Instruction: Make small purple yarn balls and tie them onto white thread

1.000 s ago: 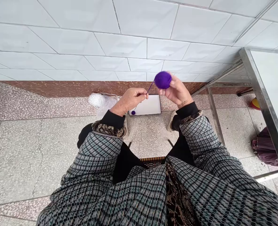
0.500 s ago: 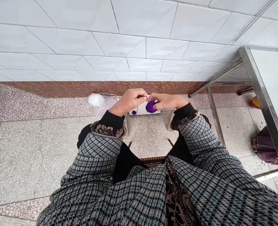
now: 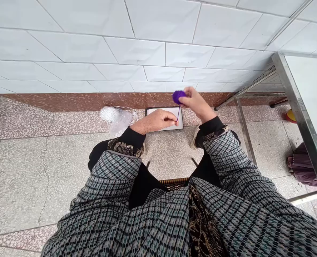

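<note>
A small ball of purple yarn (image 3: 179, 96) is gripped in the fingers of my right hand (image 3: 194, 102), raised near the foot of the wall. From it a purple strand runs down to my left hand (image 3: 158, 120), whose thumb and fingers pinch it. Beneath my hands lies a shallow white tray with a dark rim (image 3: 181, 117), partly covered by my left hand. What lies behind that hand in the tray is hidden. Left of it, a white yarn ball (image 3: 109, 114) rests on the floor with a clear plastic bag (image 3: 120, 125).
A white tiled wall (image 3: 147, 53) with a brown base strip rises in front. To the right stands a metal-framed table (image 3: 295, 92), its legs on the speckled floor (image 3: 67, 171). Beyond the legs are a yellow and red object (image 3: 291, 116) and a dark purple cloth-like thing (image 3: 304, 164).
My right hand has lifted the purple yarn ball up and slightly right, away from the tray. My left hand has shifted slightly right and down, and the strand between them is longer.
</note>
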Motion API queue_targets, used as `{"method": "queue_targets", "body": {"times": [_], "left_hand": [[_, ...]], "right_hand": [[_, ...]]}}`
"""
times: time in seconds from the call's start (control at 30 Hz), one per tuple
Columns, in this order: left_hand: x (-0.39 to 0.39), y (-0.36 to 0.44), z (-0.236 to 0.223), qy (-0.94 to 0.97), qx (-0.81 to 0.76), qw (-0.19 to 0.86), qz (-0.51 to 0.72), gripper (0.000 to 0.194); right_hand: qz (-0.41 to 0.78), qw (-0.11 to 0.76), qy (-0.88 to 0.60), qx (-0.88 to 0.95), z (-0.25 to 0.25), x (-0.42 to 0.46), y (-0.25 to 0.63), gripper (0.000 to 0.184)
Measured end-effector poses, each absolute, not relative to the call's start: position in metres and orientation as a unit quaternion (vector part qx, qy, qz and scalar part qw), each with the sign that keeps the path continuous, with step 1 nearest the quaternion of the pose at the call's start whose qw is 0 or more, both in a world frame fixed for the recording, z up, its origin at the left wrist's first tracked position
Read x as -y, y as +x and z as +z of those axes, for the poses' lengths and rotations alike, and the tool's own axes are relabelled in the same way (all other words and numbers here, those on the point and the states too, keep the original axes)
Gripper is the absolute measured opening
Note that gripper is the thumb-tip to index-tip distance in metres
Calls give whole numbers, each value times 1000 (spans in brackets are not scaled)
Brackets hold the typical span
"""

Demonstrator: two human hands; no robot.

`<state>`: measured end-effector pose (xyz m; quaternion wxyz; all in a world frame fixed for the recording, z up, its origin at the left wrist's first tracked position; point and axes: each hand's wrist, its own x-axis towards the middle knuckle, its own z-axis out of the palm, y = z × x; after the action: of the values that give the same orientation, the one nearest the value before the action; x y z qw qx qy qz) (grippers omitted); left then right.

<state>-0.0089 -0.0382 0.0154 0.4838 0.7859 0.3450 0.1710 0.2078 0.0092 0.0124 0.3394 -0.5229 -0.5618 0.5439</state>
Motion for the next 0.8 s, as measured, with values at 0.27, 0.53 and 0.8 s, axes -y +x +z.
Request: {"method": "queue_targets", "body": {"times": [0.27,0.53,0.8], "left_hand": [[29,-29,16,727,-470,399,303,17],[29,-19,9,747,-437,440,239,19],[37,-19,19,793,-354,461,183,23]], "right_hand": [[681,103,-301,660,26,6,212,39],[588,458,-419,519,26,-6,214,45],[545,294,-516,592,11,-3,201,36]]}}
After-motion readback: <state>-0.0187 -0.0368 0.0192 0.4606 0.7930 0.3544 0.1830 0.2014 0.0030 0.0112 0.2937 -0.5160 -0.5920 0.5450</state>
